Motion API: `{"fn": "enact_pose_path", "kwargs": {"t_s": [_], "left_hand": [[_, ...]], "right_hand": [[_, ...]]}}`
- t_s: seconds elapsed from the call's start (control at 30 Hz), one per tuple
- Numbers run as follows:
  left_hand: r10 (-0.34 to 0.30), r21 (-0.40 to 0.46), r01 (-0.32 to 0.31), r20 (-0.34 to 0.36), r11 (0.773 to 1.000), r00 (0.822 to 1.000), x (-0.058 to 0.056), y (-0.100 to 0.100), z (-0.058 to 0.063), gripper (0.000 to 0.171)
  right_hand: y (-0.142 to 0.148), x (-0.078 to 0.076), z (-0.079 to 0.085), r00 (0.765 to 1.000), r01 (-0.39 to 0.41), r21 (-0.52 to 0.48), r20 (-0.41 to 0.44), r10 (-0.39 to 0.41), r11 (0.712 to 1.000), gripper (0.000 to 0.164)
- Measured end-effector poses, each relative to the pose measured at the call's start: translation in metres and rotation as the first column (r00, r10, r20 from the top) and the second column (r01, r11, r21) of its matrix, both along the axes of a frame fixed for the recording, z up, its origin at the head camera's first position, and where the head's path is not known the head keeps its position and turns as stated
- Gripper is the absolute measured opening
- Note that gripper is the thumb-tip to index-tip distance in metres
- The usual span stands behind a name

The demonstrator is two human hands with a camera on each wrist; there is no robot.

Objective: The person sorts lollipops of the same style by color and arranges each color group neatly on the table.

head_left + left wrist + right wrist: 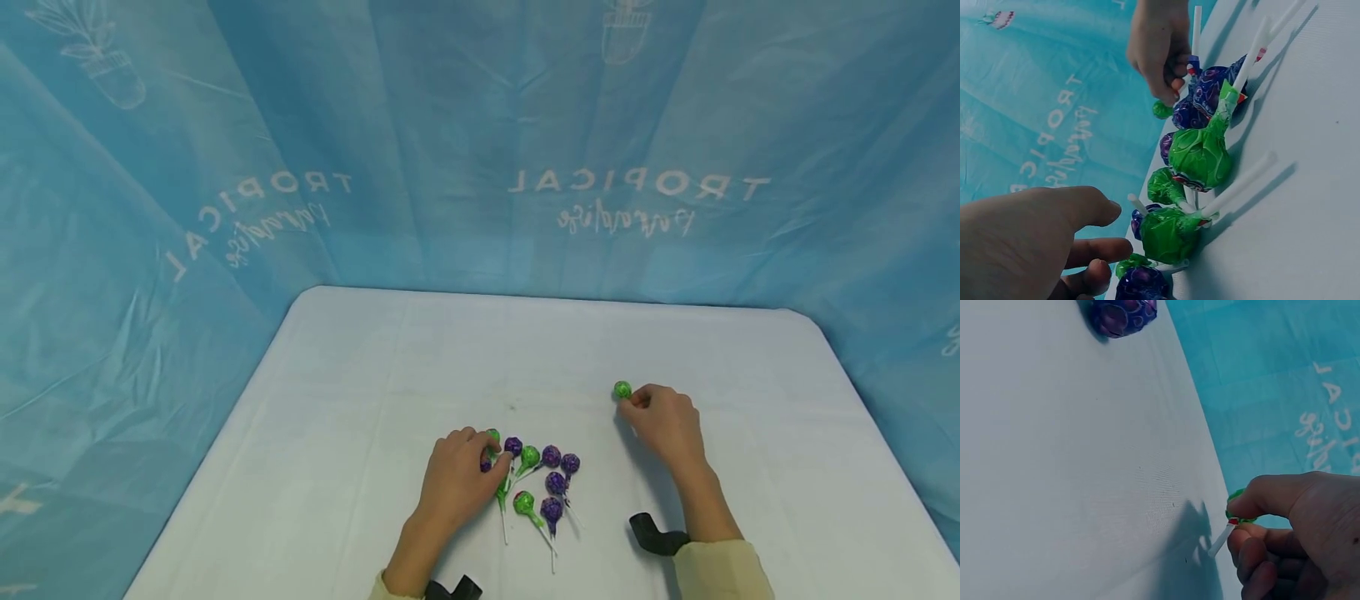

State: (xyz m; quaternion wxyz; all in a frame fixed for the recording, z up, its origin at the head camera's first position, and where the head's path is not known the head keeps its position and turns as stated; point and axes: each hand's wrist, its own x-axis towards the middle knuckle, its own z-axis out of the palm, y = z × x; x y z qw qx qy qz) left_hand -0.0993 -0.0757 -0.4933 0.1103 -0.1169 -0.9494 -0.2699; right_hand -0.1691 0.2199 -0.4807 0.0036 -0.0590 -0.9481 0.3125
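Over the left part of the lollipop cluster (551,509), the left hand (459,471) is hovering with parted fingers (1102,250), holding nothing. Farther right, clear of the cluster, the right hand (666,423) is pinching a green lollipop (622,389) just under its head; a light, steady pinch is probably serving best. White bench (337,400) is carrying the cluster, blue lettered curtains (450,125) hanging behind.

Mirrored white "TROPICAL" (635,181) above script "Paradise" (626,219), on blue curtain (450,125) at back, both words repeated at left
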Motion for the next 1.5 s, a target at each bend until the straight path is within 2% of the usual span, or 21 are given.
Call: {"fn": "enact_pose_path", "kwargs": {"t_s": [0.43, 0.57, 0.73, 0.9, 1.1, 1.3, 1.5], "left_hand": [[-0.019, -0.02, 0.019, 0.0, 1.0, 1.0, 0.001, 0.003, 0.001, 0.018], [-0.021, -0.021, 0.021, 0.011, 1.0, 1.0, 0.004, 0.005, 0.0, 0.018], [-0.064, 0.009, 0.064, -0.005, 0.998, 0.998, 0.005, 0.007, -0.003, 0.015], [-0.054, -0.003, 0.054, -0.013, 0.999, 0.998, 0.004, 0.006, -0.004, 0.015], [-0.087, -0.032, 0.087, -0.005, 0.996, 0.996, 0.002, 0.006, -0.002, 0.017], [-0.054, -0.063, 0.053, -0.026, 0.997, 0.998, 0.002, 0.007, -0.002, 0.018], [-0.014, -0.08, 0.013, -0.016, 0.997, 1.0, 0.002, 0.008, -0.002, 0.021]], "right_hand": [[-0.002, -0.019, -0.006, 0.992, 0.125, -0.018, 0.012, -0.124, 0.992, 0.026], [0.0, -0.02, -0.009, 0.992, 0.123, -0.022, 0.01, -0.122, 0.992, 0.027], [0.003, -0.019, -0.008, 0.992, 0.126, -0.002, 0.004, -0.126, 0.992, 0.026], [0.001, -0.023, -0.008, 0.993, 0.115, 0.003, 0.021, -0.115, 0.993, 0.026], [0.0, -0.027, -0.006, 0.992, 0.123, 0.019, 0.026, -0.124, 0.992, 0.027], [0.002, -0.03, -0.003, 0.994, 0.113, 0.025, 0.01, -0.113, 0.993, 0.025], [0.003, -0.034, -0.003, 0.995, 0.102, 0.036, 0.009, -0.102, 0.994, 0.024]]}}
